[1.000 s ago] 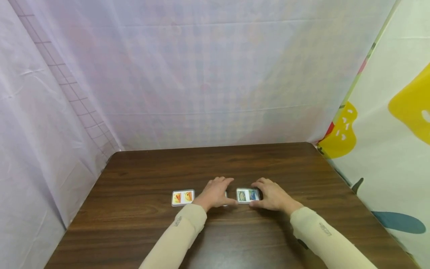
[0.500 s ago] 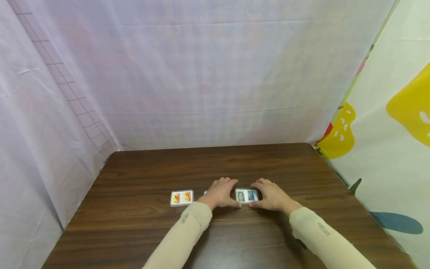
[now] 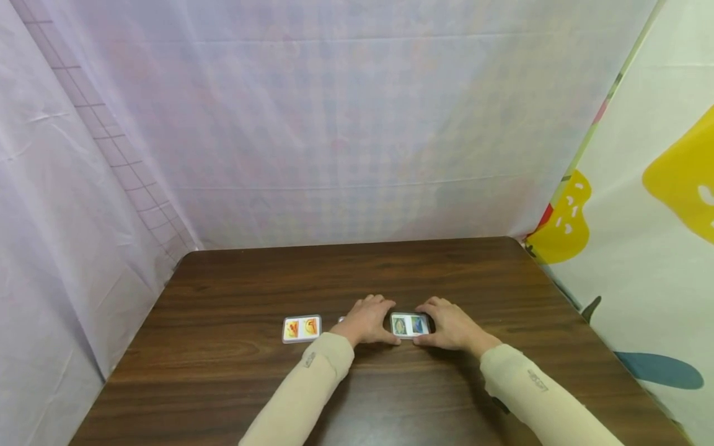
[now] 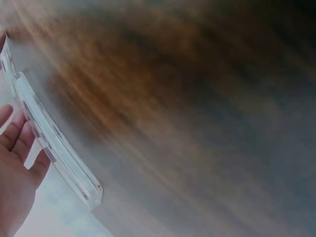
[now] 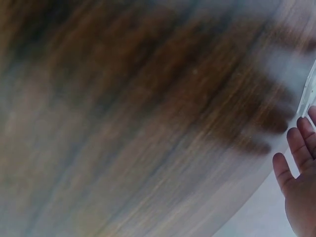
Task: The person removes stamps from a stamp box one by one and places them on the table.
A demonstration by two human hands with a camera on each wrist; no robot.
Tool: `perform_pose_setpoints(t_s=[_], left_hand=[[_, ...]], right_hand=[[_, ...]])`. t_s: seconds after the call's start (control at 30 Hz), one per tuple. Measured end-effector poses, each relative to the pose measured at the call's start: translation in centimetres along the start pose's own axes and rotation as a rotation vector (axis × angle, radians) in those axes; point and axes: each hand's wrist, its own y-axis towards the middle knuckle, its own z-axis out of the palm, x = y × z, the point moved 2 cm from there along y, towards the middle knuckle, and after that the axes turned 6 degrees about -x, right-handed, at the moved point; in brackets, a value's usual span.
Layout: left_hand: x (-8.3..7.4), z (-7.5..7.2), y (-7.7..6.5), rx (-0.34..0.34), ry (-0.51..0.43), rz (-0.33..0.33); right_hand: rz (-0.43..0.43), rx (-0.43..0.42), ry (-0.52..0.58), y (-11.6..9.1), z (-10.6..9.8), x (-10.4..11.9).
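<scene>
In the head view, a flat clear case (image 3: 409, 326) with two green and blue pictures lies between my hands. My right hand (image 3: 453, 324) holds its right end, thumb at the near edge and fingers at the far edge. My left hand (image 3: 367, 319) spans the left end the same way, thumb and fingers at the corners. Under the left wrist lies another clear case (image 4: 57, 143), mostly hidden in the head view; the left wrist view shows its long edge. A third case (image 3: 302, 329), with orange and yellow pictures, rests to the left.
The brown wood-grain table (image 3: 357, 266) has rounded far corners. A pale curtain (image 3: 357, 124) hangs behind it, and a white cloth with yellow shapes (image 3: 563, 217) hangs along the right.
My left hand has moved slightly right to the left end of the green and blue case, then stayed there. My right hand has kept its place at the right end.
</scene>
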Motion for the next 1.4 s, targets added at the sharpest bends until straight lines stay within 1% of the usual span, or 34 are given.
perform_pose_setpoints(t_s=[0.5, 0.7, 1.0, 1.23, 1.4], left_hand=[[-0.06, 0.13, -0.01, -0.015, 0.008, 0.026], [-0.29, 0.03, 0.07, -0.004, 0.024, 0.027], [-0.47, -0.15, 0.21, 0.002, 0.015, 0.019], [-0.39, -0.19, 0.30, 0.007, 0.001, 0.014], [-0.41, -0.08, 0.43, 0.001, 0.009, 0.017]], right_hand=[[0.017, 0.017, 0.008, -0.01, 0.16, -0.05], [0.012, 0.018, 0.005, -0.01, 0.24, -0.18], [0.005, 0.027, 0.008, 0.11, 0.08, -0.12], [0.008, 0.052, 0.008, 0.27, -0.07, -0.08], [0.002, 0.065, 0.009, 0.34, -0.16, -0.12]])
